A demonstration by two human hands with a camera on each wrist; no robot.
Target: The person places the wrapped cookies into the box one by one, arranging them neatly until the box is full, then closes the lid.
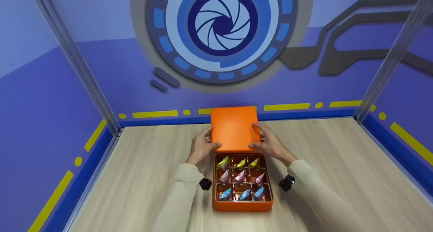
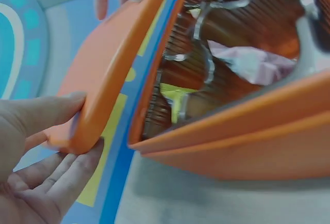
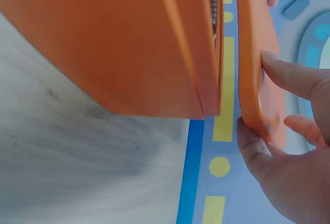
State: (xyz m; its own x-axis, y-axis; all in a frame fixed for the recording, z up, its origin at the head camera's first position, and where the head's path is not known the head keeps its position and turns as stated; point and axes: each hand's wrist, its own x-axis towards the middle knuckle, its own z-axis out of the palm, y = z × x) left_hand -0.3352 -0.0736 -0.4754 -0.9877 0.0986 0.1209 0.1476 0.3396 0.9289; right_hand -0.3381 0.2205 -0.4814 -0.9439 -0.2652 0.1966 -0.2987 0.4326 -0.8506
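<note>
Both hands hold an orange lid by its two sides, just behind an orange box on the table. My left hand grips the lid's left edge, thumb on top and fingers beneath. On the opposite edge my right hand pinches it the same way, as the right wrist view also shows. Inside the box, a divided brown tray carries wrapped candies: a yellow candy row at the back, a pink candy row in the middle, a blue candy row in front. In the left wrist view the lid stands apart from the box rim.
The light wood table extends on either side of the box. A blue-purple printed back wall rises close behind the lid. Side panels with metal corner posts bound the table at left and right.
</note>
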